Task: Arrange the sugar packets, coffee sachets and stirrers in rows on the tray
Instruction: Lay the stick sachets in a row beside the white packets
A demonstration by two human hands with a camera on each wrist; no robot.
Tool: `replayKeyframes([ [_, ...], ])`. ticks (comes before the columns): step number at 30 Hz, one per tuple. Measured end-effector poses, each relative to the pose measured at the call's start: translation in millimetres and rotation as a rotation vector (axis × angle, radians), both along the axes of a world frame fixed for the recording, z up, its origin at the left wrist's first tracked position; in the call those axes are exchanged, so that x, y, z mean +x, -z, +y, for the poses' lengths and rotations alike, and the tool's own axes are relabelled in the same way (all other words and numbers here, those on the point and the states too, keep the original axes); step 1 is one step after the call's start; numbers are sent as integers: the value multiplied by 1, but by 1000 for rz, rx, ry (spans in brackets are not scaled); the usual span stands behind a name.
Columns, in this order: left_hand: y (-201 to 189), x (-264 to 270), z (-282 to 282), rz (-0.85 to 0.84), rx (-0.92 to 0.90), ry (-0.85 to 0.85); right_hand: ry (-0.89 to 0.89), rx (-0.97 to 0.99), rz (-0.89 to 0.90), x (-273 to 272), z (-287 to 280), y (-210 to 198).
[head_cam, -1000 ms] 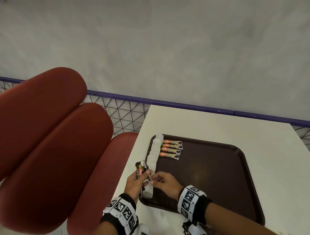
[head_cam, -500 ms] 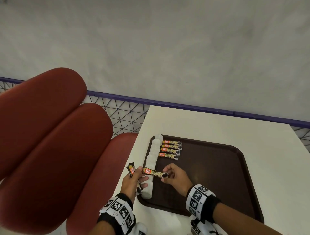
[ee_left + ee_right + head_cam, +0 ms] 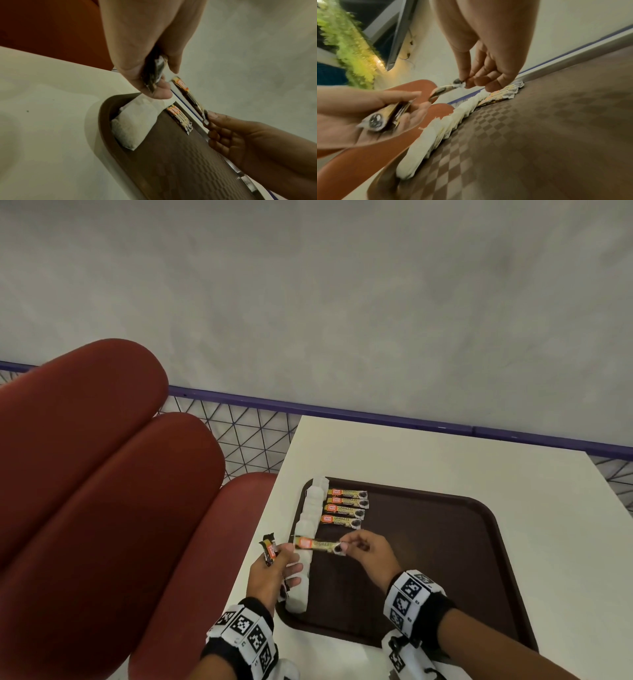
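Far left: red padded seat cushions, beside the white table.

Your left hand sits at the tray's left edge, thumb and fingers curled round a small bundle of coffee sachets. They are dark with an orange patch, and their ends stick up past your thumb.

Next, a row of white sugar packets runs front to back along the left side of the brown tray, overlapping one another. They look soft and pillow-like in the left wrist view.

Just right of that row, at the far end, four coffee sachets lie flat and parallel. Each is a gold-and-black stick with an orange logo on the left and "GRANULES" printed on it.

Nearer you, a single sachet hangs crosswise above the sugar row, not touching the tray.

Your right hand pinches its dark right end between thumb and forefinger, with the other fingers loosely curled.
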State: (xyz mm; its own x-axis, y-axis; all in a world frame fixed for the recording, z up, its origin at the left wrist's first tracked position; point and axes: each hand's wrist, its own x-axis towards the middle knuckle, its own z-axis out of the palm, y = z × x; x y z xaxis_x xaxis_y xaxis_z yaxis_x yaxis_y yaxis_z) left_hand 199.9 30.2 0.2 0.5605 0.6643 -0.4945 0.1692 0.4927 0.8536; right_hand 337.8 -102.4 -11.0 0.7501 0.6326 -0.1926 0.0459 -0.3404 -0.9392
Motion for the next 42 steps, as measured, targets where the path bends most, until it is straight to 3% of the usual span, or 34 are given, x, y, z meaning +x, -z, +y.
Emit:
replayKeyframes([
  [3, -2, -1, 6, 60, 3, -21, 152, -44, -2, 17, 0, 5],
  [9, 8, -2, 18, 205, 72, -13, 204, -218, -52, 34, 2, 16],
  [17, 15, 1, 25, 205, -57, -58, 234, -385, -83, 42, 10, 19],
  [23, 14, 1, 24, 130, -69, -37, 222, -452, -106, 46, 15, 22],
  [30, 25, -3, 25, 154, -28, -24, 211, -472, -160, 45, 11, 22],
  [35, 16, -7, 18, 130, 11, -1, 114, -425, -267, 31, 5, 13],
  [42, 8, 0, 3, 123, 76, 64, -246, -155, -99, -22, 2, -13],
])
